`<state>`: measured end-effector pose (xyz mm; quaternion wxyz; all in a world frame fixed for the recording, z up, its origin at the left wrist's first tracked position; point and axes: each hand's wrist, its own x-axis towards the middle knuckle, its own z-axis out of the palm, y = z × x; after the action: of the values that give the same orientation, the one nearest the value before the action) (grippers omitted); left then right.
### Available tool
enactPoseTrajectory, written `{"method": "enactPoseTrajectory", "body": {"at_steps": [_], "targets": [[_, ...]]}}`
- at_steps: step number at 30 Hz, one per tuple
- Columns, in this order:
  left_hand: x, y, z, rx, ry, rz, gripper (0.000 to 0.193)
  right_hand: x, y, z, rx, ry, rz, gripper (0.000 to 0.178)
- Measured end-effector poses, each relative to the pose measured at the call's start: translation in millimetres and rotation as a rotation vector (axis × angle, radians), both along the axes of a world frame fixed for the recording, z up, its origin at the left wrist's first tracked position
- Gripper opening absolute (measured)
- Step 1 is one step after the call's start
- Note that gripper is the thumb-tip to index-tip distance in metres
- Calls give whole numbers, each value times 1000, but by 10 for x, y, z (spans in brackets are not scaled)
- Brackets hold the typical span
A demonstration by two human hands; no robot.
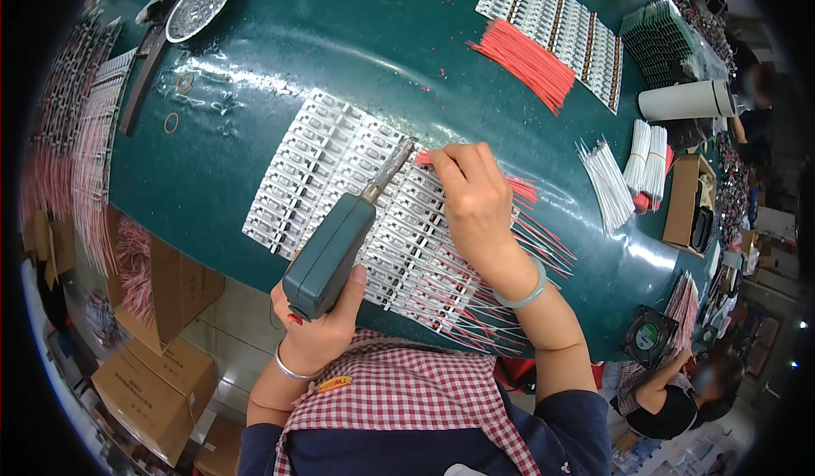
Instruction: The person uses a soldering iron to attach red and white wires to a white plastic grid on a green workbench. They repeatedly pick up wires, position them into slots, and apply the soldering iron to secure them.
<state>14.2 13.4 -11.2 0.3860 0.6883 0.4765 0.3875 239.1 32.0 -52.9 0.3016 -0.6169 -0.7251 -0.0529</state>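
My left hand (323, 332) is wrapped round a dark green soldering gun (329, 251), whose narrow metal tip points away from me, up and to the right. Under it on the table lie white circuit board panels (301, 166) in long rows. Red wires (521, 189) are pinched in my right hand (471, 196); their front ends show at its fingertips, close to the gun's tip at the far edge of the panels. White and red wires (475, 306) trail rightward from the nearer rows. Whether the tip touches a wire is too small to tell.
Beyond my right hand lie a red wire bundle (531, 67) and another board panel (552, 17). White wires (607, 189), a white flask (683, 101) and a black fan (649, 337) line the right side. A metal bowl (201, 6) stands far left. Another person (666, 404) sits at right.
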Motion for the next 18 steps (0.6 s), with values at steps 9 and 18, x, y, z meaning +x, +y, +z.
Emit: {"method": "enactPoseTrajectory", "body": {"at_steps": [9, 18], "targets": [[-69, -42, -19, -37, -1, -12, 19, -58, -95, -19, 40, 29, 29, 34], [-59, -34, -13, -123, -8, -42, 18, -83, -87, -56, 26, 8, 8, 32]]}}
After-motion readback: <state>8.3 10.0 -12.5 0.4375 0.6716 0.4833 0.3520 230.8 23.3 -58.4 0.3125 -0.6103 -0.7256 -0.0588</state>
